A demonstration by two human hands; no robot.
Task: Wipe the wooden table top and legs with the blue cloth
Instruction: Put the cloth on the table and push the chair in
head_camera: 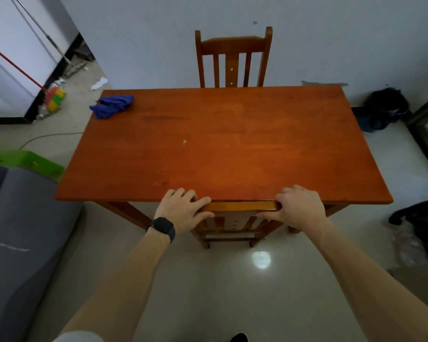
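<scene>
Forearms [124, 280] bare, reaching forward and down; dark watch [162, 228] on the left wrist.

Left grip [181, 208]: fingers curled over the left end of the near chair's top rail [240, 206], thumb along its front face. Clamped on the rail.

Right grip [302, 206]: fingers wrapped over the right end of the same rail, thumb tucked under. Also clamped. Two-handed, evenly spaced hold; reads as a hold for shifting the chair, not for wiping.

Near chair is tucked under the worktop [232, 144], rail touching the near edge. Judgement: it blocks the near edge and the worktop legs [129, 213], so it probably has to come out first.

Blue cloth [113, 106] lies bunched at the worktop's far-left corner, well apart from both grips and held by neither. Wiping not yet begun.

Small pale crumb [184, 142] left of the worktop's centre; faint dull patches across the wood.

Second wooden chair [232, 58] stands at the worktop's far side, against the wall, and likely hinders the far legs too.

Left of the worktop: broom [55, 98] leaning by the doorway, grey sofa [22, 218] nearer. Right of it: black bag [383, 107] on the floor.
</scene>
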